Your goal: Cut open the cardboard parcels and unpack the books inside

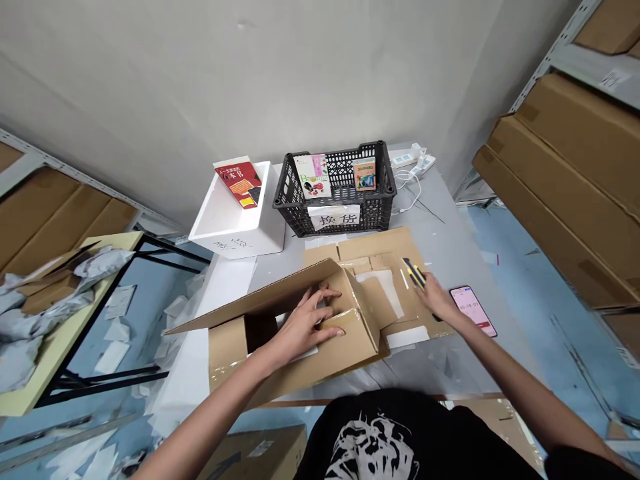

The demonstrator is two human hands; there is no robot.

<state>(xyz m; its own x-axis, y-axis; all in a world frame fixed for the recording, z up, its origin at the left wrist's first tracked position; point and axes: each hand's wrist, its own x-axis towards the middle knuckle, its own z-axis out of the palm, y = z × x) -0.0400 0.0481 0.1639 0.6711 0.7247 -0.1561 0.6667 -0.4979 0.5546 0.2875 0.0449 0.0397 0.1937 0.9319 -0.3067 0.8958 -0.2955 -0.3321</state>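
Observation:
An open cardboard box [280, 333] lies on the grey table [445, 240] in front of me, its flaps spread. My left hand [307, 323] rests on the box's right edge, fingers curled over the cardboard wall. My right hand [437, 297] reaches out to the right over a flattened piece of cardboard [380, 257]. It is closed on a yellow and black utility knife [414, 272], whose tip points away from me.
A phone [473, 310] with a lit screen lies right of my right hand. Behind stand a black plastic crate [337, 190] with books and a white foam box [235, 213] holding a red book. Shelves with cartons flank both sides. A yellow side table [55, 340] carries grey bags.

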